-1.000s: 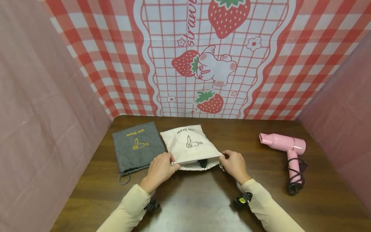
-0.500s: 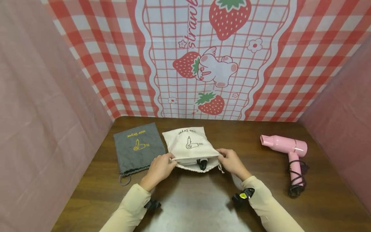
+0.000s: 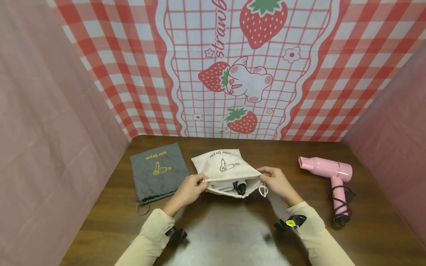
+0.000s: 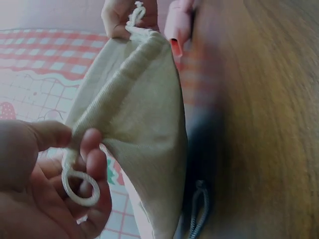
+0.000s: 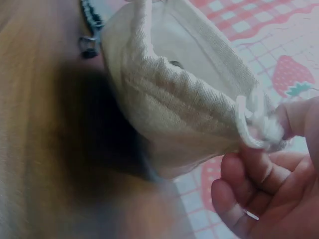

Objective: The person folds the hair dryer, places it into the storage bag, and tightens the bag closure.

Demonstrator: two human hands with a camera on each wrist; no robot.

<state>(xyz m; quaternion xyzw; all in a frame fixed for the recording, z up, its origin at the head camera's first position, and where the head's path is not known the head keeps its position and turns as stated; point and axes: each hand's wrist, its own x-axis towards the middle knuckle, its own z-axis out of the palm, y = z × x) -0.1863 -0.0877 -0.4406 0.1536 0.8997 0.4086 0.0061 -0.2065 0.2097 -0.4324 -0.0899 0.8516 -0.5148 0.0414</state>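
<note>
Pouch [image 3: 226,168] gaping, gripped at both mouth corners

Chief risk, in my judgement: the pouch could tip toward the person, since its mouth faces that way, and let its load slide onto the table [image 3: 216,240]; uneven lifting of the corners would cause it. Second: a corner could slip free, each being held by a pinch alone. Least: a dark plug-like piece [image 3: 241,188] at the mouth could catch on the hem.

Position: the pouch lies between the hands, its body beyond them, printed face up. The left hand [image 3: 189,189] pinches the left corner between thumb and finger; the right hand [image 3: 279,184] pinches the right corner, a cord loop [image 5: 241,117] beside its fingertips. A pale item [image 3: 224,187] inside shows only in part and cannot be identified. The dark piece sits nearer the right hand, touching neither.
</note>
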